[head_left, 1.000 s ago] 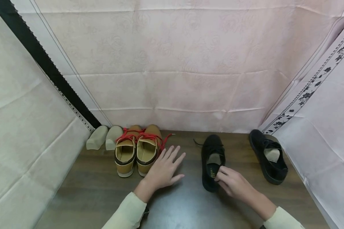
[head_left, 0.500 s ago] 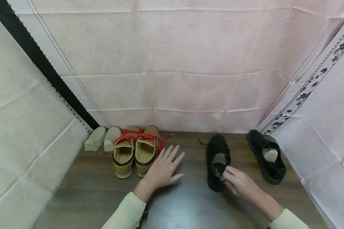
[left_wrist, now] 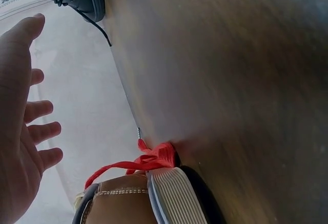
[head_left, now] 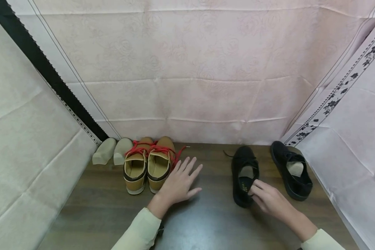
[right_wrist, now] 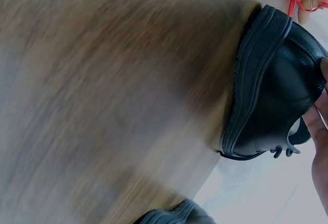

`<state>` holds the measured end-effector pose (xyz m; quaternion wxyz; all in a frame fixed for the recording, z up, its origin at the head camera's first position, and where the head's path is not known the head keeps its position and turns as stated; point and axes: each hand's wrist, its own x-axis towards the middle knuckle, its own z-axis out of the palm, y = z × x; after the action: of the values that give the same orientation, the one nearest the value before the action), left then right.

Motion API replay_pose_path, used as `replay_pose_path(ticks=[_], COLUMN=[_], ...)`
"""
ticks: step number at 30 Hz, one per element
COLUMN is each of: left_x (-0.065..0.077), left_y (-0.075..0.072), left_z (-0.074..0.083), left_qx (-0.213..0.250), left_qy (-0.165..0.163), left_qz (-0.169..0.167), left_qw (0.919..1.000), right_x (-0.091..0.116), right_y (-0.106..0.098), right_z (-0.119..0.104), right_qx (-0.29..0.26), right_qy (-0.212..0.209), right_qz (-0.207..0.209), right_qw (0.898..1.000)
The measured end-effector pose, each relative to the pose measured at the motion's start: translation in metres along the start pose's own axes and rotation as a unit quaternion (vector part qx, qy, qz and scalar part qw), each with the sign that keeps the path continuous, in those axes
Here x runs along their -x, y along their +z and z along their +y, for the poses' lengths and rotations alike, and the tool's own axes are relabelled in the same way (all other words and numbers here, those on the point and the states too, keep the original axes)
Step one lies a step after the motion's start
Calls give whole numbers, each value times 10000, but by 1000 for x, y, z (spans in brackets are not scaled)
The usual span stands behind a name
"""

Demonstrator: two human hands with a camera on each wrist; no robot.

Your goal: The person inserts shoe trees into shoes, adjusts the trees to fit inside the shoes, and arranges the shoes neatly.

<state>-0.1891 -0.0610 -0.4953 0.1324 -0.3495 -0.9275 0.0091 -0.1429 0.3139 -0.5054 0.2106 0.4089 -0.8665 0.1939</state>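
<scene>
My right hand (head_left: 268, 198) pinches the heel-side rim of a black lace-up shoe (head_left: 244, 153), toe toward the wall. A pale insert (head_left: 247, 171) shows inside it. In the right wrist view the black shoe's side (right_wrist: 277, 90) and sole face the camera, with my fingers (right_wrist: 316, 116) at its opening. My left hand (head_left: 178, 182), fingers spread and holding nothing, is beside a tan shoe (head_left: 165, 143) with red laces; another tan shoe (head_left: 134, 185) adjoins it on the left. In the left wrist view the same hand (left_wrist: 18, 116) appears near the tan shoe (left_wrist: 123, 203).
Two off-white wedge-shaped pieces (head_left: 104, 151) lie left of the tan shoes. A second black shoe (head_left: 281, 167), holding a pale insert, stands angled by the right-hand cloth wall (head_left: 356, 139). Cloth also hangs behind (head_left: 190, 100) and at left. The floor (head_left: 203, 222) is wood-patterned.
My right hand has moved the gripped black shoe to the right, closer to the second black shoe. The left hand has stayed almost still beside the tan shoes.
</scene>
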Motion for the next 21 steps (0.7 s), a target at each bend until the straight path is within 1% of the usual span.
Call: replay_pose_path(ticks=[3, 9, 13, 16, 21], left_x=[-2, -5, -6, -7, -10], left_y=[1, 3, 2, 2, 3], left_z=[1, 3, 4, 6, 8], left_qx=[-6, -71, -109, -56, -6], left_qy=[2, 4, 40, 44, 37], left_qz=[27, 47, 60, 75, 3], left_qw=[10000, 10000, 9999, 9999, 10000], right_x=[2, 7, 9, 11, 14], right_y=[-2, -8, -11, -13, -17], right_z=[4, 8, 11, 15, 20], right_qx=[59, 190, 227, 262, 400], right_qy=[10, 190, 145, 115, 153], right_qz=[41, 55, 90, 131, 182], right_qw=[10000, 9996, 9996, 9995, 9989])
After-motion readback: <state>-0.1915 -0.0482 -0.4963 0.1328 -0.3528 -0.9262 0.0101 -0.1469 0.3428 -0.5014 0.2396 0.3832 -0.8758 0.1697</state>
